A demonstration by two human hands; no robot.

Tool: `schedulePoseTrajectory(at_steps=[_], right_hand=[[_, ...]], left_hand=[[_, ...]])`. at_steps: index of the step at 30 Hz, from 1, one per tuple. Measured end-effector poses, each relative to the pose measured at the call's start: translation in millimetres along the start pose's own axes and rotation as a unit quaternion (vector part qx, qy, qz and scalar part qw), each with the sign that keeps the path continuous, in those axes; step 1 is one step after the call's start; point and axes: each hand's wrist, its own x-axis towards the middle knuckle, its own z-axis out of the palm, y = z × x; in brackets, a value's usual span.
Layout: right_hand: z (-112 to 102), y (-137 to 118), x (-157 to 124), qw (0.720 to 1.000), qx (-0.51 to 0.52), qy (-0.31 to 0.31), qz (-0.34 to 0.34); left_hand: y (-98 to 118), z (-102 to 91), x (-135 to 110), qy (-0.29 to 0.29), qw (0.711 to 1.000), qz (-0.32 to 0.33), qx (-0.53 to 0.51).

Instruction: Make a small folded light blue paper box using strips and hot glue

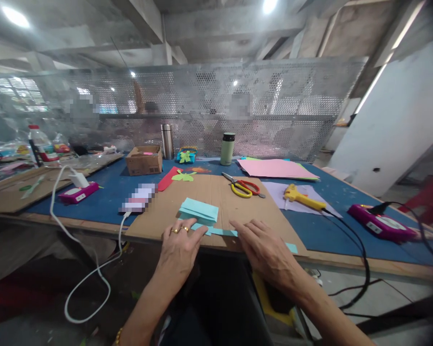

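My left hand (180, 242), with two gold rings, lies flat with fingers stretched out on the near edge of a brown cardboard sheet (209, 194). Its fingertips touch a narrow light-blue paper strip (220, 231). My right hand (261, 245) also rests flat, fingers extended, with its fingertips at the strip's right end. Just beyond the strip lies a folded light-blue paper (198, 210). Neither hand grips anything. A small blue paper scrap (292, 248) sits right of my right hand.
Red-and-yellow scissors (243, 187), a yellow glue gun (303, 197) with black cord, pink paper sheets (276, 169), a green flask (227, 149), a steel flask (167, 141), a cardboard box (144, 160) and two magenta devices (380, 225) (78, 193) lie on the blue table. A white cable (90, 276) hangs off the front edge.
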Motion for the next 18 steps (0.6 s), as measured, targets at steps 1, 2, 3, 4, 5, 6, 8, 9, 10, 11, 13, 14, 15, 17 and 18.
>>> schedulePoseTrajectory(at_steps=[1,2,3,4,5,6,8,9,10,11,13,14,15,17,18], right_hand=[[-1.3,2.3,-1.8,1.000,0.001,0.003,0.004],[-2.9,4.9,-3.6,1.000,0.003,0.006,0.008],[-5.0,7.2,-5.2,1.000,0.005,0.011,0.012],[-7.2,8.9,-6.5,1.000,0.007,0.018,0.016],[-9.5,9.7,-7.2,0.999,0.010,0.029,0.019],[-11.6,9.2,-7.3,0.999,0.012,0.039,0.022],[-14.1,3.7,-5.3,0.998,0.023,0.056,0.024],[-14.0,-1.1,-3.4,0.998,0.030,0.056,0.022],[-12.7,-6.9,-1.0,0.998,0.037,0.050,0.017],[-10.3,-13.3,1.6,0.998,0.042,0.039,0.009],[-2.9,-25.6,6.5,0.999,0.039,0.016,-0.010],[1.3,-30.6,8.3,0.999,0.034,0.005,-0.013],[5.3,-34.7,9.7,1.000,0.027,-0.007,-0.009],[11.5,-39.4,11.2,0.999,0.015,-0.029,0.009],[13.3,-40.4,11.5,0.999,0.010,-0.037,0.018]], left_hand=[[-0.2,0.3,-0.1,0.002,1.000,0.001,0.001],[-0.3,0.4,-0.1,0.003,1.000,0.001,0.002],[-0.3,0.4,-0.2,0.004,1.000,0.001,0.002],[-0.3,0.3,-0.2,0.005,1.000,0.001,0.002],[-0.2,0.1,-0.3,0.003,1.000,0.001,0.001],[-0.1,-0.2,-0.4,0.000,1.000,0.001,0.000],[-0.3,-0.3,-0.7,-0.006,1.000,0.001,0.001],[-0.5,-0.3,-0.8,-0.009,1.000,0.002,0.004],[-0.7,-0.2,-0.8,-0.011,1.000,0.002,0.007],[-0.9,0.0,-0.7,-0.011,1.000,0.002,0.009],[-0.8,-0.2,-0.3,-0.011,1.000,0.001,0.013],[-0.6,-0.6,0.0,-0.012,1.000,0.000,0.013],[-0.1,-1.2,0.4,-0.015,1.000,-0.002,0.013],[1.1,-3.0,1.3,-0.021,1.000,-0.004,0.009],[1.7,-3.9,1.7,-0.026,1.000,-0.006,0.008]])
